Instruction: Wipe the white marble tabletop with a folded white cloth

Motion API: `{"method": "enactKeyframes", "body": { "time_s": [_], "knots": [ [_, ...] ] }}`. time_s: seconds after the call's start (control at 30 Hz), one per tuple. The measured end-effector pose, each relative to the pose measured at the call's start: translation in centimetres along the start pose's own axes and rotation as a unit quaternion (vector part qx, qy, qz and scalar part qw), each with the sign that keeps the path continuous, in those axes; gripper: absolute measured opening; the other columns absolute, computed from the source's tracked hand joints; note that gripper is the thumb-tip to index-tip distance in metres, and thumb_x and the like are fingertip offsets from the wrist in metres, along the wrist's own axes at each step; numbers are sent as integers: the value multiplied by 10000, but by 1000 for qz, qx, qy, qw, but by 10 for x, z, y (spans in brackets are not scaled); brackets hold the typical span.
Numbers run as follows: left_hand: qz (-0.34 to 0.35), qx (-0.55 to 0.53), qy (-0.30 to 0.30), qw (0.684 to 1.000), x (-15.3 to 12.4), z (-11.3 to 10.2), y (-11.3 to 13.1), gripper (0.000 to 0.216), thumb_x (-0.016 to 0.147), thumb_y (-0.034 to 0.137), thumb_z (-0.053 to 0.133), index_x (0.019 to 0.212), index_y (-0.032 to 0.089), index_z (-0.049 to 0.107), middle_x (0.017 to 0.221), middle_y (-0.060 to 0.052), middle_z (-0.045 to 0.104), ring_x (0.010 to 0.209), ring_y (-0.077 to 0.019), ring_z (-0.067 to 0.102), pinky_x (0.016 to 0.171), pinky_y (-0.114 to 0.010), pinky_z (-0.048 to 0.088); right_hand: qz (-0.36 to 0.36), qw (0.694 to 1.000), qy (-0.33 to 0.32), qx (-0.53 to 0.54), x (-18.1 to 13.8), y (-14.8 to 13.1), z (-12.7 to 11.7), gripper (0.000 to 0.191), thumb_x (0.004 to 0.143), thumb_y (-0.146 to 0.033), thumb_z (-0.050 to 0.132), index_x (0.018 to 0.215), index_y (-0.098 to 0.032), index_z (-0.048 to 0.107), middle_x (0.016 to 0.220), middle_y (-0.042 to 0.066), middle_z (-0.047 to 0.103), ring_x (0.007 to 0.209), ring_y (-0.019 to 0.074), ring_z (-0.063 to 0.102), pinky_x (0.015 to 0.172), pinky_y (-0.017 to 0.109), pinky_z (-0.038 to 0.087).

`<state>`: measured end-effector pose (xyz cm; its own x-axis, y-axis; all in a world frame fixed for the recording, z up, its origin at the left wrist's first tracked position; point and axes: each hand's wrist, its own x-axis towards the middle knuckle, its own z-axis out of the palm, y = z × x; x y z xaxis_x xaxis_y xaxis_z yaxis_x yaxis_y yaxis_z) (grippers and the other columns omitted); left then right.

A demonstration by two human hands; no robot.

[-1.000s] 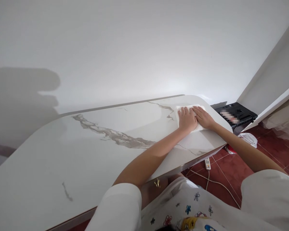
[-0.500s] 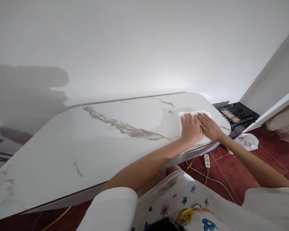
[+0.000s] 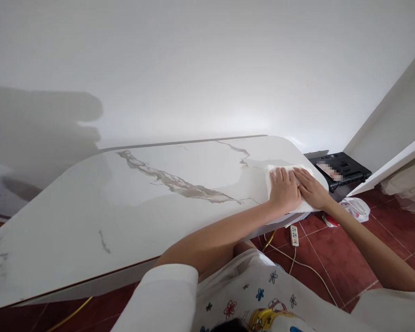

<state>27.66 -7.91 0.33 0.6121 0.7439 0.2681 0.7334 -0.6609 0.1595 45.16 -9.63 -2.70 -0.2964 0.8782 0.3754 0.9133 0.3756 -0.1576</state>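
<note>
A folded white cloth (image 3: 275, 177) lies on the right end of a white marble-patterned table (image 3: 131, 216), reaching its front edge. My left hand (image 3: 284, 190) presses down on it, fingers extended and slightly bent at the tips. Beside it, my right hand (image 3: 311, 188) rests flat on the cloth with outstretched fingers angled to the left. The two hands touch or nearly touch. What lies under the palms is hidden.
A white wall (image 3: 193, 69) runs behind the table. Past the right end are a black case (image 3: 352, 168) and a white plastic bag (image 3: 356, 208). A power strip (image 3: 294, 235) with a cord lies on the red tiled floor (image 3: 332, 244).
Both hands and the cloth have slid a little to the right and towards the front edge of the table. The view has shifted slightly.
</note>
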Motion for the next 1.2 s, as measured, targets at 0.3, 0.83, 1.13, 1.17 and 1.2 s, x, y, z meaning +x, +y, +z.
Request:
{"method": "enactKeyframes", "body": {
  "time_s": [0.3,0.83,1.13,1.17,1.2],
  "knots": [
    [-30,-29,11,999,51,8,-24,555,963,301,332,1450,44,400,1516,-229,396,1435,-363,301,1187,-561,210,-4,1000,-14,-5,53,46,17,560,1000,-347,264,1515,-171,395,1534,128,456,1460,297,347,1202,601,282],
    [-69,-24,27,997,158,22,-99,500,963,266,316,1406,80,453,1486,-208,436,1419,-331,316,1168,-541,214,14,1000,-12,3,183,113,59,553,981,-352,251,1474,-193,444,1524,95,468,1438,282,378,1222,557,263],
    [-99,-15,43,994,186,27,-128,495,971,277,295,1407,110,461,1461,-184,466,1394,-321,331,1166,-517,208,10,999,-33,7,233,120,70,551,957,-296,292,1482,-211,437,1537,54,461,1444,261,372,1226,521,276],
    [-102,-14,40,994,188,28,-130,492,972,276,296,1408,120,461,1457,-185,468,1391,-325,330,1161,-529,207,14,999,-37,10,236,121,71,554,954,-293,297,1483,-206,437,1542,54,455,1447,262,368,1227,520,276],
    [-104,-13,39,994,191,29,-130,490,971,274,298,1410,128,461,1451,-185,474,1387,-329,330,1155,-540,206,19,999,-42,12,238,123,71,558,951,-290,301,1486,-203,435,1548,52,448,1451,262,362,1228,517,272]
  ]
}}
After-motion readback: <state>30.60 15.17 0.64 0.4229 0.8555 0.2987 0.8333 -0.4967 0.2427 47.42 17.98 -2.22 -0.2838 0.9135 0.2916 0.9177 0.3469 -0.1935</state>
